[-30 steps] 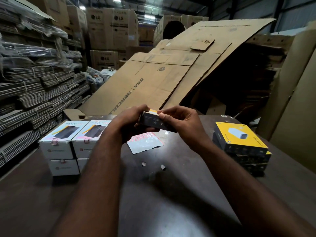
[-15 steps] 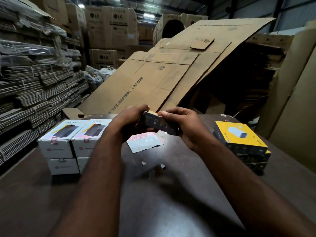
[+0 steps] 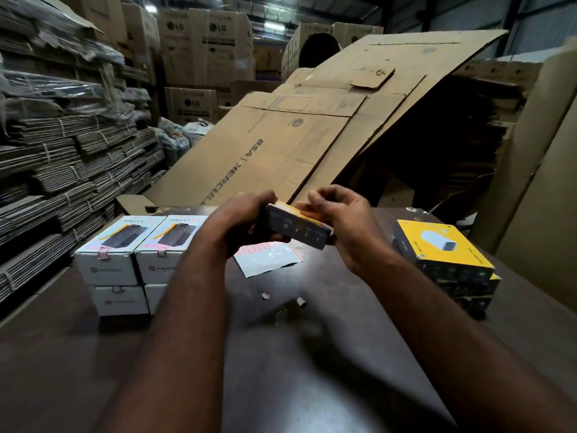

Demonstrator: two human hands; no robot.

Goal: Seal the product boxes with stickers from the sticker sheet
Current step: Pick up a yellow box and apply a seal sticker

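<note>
The small dark cardboard box with a yellow top (image 3: pixel 296 229) is being held in the air above the far middle part of the dark brown table (image 3: pixel 312 364), tilted down to the right. It is looking light and fairly stiff, but thin card like this is probably denting under a hard squeeze. I think it is best taken by its two short ends, so that the flap edge is staying free for a sticker.

At the left edge of the table a stack of white cardboard product boxes (image 3: pixel 125 245) is standing. Next, the left hand (image 3: pixel 243 220) is gripping the left end of the box, with the fingers curled round it. Under the box, the white sticker sheet with red print (image 3: pixel 268 257) is lying flat on the table. The right hand (image 3: pixel 346 223) is holding the right end, its fingers bent over the yellow top. I cannot tell if a sticker is sitting between those fingertips. Near the right edge a stack of yellow and black cardboard boxes (image 3: pixel 443 248) is waiting, well apart from the hands.
</note>
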